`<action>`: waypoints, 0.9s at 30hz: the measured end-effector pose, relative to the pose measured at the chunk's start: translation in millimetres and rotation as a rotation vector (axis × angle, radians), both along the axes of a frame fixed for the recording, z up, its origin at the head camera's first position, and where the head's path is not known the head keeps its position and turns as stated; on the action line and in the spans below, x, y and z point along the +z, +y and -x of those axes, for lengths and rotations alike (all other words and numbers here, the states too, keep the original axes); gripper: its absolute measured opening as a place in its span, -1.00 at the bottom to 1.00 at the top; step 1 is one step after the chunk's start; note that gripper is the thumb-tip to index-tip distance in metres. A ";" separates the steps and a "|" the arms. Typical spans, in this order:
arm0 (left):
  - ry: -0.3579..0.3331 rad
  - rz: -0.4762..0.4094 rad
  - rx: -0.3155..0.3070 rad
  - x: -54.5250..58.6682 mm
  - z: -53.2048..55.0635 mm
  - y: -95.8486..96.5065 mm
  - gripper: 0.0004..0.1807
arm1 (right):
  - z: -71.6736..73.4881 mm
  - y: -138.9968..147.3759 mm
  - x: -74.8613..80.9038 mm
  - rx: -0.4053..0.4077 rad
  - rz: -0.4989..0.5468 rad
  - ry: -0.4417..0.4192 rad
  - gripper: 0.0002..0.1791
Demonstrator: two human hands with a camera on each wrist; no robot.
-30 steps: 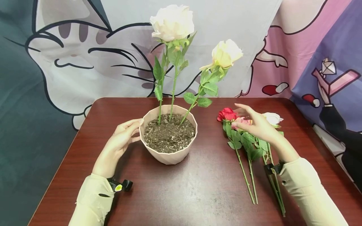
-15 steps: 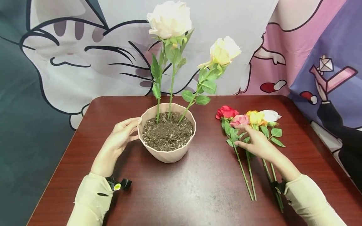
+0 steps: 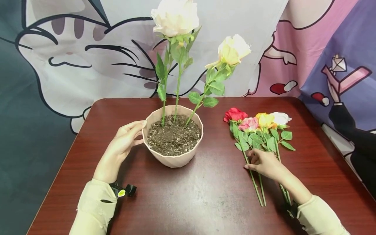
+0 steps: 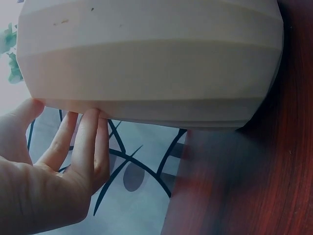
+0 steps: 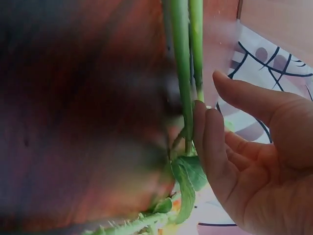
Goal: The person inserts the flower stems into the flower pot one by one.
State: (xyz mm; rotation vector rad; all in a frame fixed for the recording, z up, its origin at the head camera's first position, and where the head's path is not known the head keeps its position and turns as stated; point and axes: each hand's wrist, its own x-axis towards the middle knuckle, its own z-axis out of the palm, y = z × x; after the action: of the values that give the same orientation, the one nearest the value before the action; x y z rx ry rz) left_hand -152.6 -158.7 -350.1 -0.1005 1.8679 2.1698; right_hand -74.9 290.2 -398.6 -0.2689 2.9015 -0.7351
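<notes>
At the left we see the left hand against the pot, its fingers nearly straight and touching the outer wall by the left rim. The pot stands upright and holds dark soil. Three stems rise from the soil; a big white bloom stands nearly vertical, and a cream rose leans to the right.

Right of the pot, we see the red rose lying on the table, its long axis running from the bloom, far and left, to the stem's end, near and right. The pink rose lies just beside it, pointing much the same way. Over these stems is the right hand, thumb and fingers apart, fingertips at the stems; we cannot tell how firmly they touch. Farther right, we see a yellow rose and a white rose, blooms at the far end, stems running near and right.
</notes>
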 end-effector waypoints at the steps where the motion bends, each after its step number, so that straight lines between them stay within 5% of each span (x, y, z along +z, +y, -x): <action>1: 0.000 -0.001 0.000 0.3 -0.1 0.0 -0.95 | -0.5 -0.5 -0.6 -0.003 -0.003 0.004 -0.62; 10: 0.007 -0.006 -0.003 1.6 -1.1 0.7 -0.95 | -0.1 -5.5 -4.2 -0.099 0.049 -0.117 -0.79; 21: 0.008 -0.010 0.003 3.0 -2.3 0.5 -0.96 | 3.3 -3.0 -7.6 -0.067 0.032 -0.121 -0.80; 27: 0.003 -0.008 0.004 1.6 -1.6 0.9 -0.95 | 2.0 -2.1 -4.2 -0.100 0.033 -0.203 -0.80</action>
State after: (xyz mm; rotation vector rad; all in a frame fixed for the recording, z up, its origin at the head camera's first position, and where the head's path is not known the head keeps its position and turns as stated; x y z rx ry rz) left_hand -151.0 -157.8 -348.5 -0.1000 1.8625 2.1811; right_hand -76.9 288.1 -402.8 -0.0493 2.7280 -0.7769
